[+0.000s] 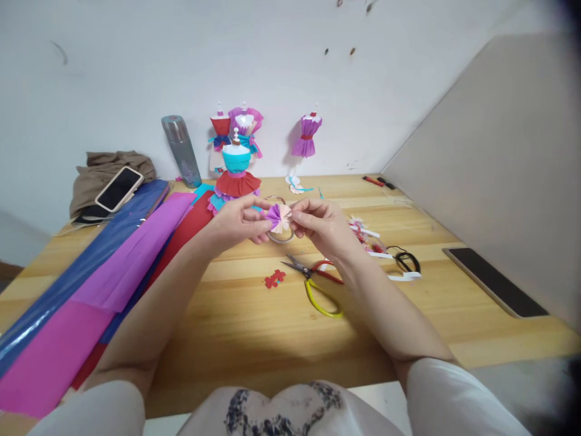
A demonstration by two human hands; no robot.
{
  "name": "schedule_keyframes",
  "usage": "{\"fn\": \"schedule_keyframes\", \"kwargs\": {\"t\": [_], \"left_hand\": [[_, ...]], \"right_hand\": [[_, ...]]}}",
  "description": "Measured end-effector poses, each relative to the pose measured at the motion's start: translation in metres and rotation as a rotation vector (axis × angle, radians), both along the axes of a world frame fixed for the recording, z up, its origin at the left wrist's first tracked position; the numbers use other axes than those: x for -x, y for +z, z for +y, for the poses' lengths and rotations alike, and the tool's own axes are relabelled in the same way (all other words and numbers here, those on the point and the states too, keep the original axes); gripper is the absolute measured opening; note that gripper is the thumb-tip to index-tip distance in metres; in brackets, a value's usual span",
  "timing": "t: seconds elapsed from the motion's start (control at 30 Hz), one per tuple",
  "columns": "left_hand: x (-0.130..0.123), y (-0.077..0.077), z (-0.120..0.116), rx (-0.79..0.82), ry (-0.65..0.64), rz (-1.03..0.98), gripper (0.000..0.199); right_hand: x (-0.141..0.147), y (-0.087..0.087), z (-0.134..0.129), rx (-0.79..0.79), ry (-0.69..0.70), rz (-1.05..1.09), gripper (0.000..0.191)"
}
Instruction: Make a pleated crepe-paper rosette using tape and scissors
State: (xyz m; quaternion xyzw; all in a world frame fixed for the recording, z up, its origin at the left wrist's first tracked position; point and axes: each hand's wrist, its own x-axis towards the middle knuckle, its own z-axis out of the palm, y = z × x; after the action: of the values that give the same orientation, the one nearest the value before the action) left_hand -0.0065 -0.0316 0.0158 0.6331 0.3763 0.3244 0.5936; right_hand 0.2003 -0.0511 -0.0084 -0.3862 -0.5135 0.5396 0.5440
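Between my two hands is a small pleated paper rosette (279, 218), purple on its left side and cream on its right. My left hand (240, 223) pinches its purple edge between thumb and fingers. At the cream edge, the thumb and fingertips of my right hand (321, 225) are pressed together on it. The rosette is held above the table, with a roll of tape (282, 239) partly hidden behind it. Below lie scissors (313, 278) with one red and one yellow handle, blades apart. Small red paper cutouts (275, 278) rest left of the blades.
Miniature dress forms in paper dresses (236, 160) stand by the wall, one purple dress form (308, 136) apart from them. Coloured paper sheets (97, 290), a phone (120, 189) and a bottle (182, 151) are at left. Scraps (363, 233), black cord (407, 262) and a dark tablet-like slab (494, 281) lie right.
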Motion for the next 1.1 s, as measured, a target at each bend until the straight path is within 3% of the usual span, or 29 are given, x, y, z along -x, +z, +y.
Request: {"fn": "schedule_keyframes", "kwargs": {"t": [0.1,0.23,0.37,0.53,0.63,0.73,0.87,1.1], "left_hand": [[0.002,0.002,-0.004,0.032,-0.053,-0.001,0.063],[-0.005,0.004,-0.010,-0.043,-0.048,0.027,0.038],[-0.014,0.004,-0.008,-0.029,0.012,0.021,0.031],[-0.021,0.007,0.001,0.155,0.056,-0.167,0.031],[-0.030,0.014,0.001,0.294,0.095,-0.384,0.021],[-0.043,0.020,-0.005,0.446,0.173,-0.525,0.010],[-0.055,0.023,-0.015,0.556,0.195,-0.552,0.022],[-0.058,0.019,-0.018,0.526,0.153,-0.500,0.016]], "right_hand": [[0.001,0.001,-0.002,-0.022,0.039,-0.003,0.040],[0.003,0.000,-0.004,-0.089,0.062,-0.071,0.035],[0.001,0.003,-0.006,-0.122,0.061,-0.077,0.028],[-0.008,0.014,-0.014,-0.212,-0.098,-0.035,0.021],[-0.012,0.018,-0.022,-0.423,-0.225,-0.095,0.016],[-0.016,0.017,-0.027,-0.686,-0.363,-0.286,0.014],[-0.019,0.016,-0.028,-0.912,-0.470,-0.473,0.012],[-0.021,0.016,-0.028,-0.870,-0.491,-0.579,0.012]]}}
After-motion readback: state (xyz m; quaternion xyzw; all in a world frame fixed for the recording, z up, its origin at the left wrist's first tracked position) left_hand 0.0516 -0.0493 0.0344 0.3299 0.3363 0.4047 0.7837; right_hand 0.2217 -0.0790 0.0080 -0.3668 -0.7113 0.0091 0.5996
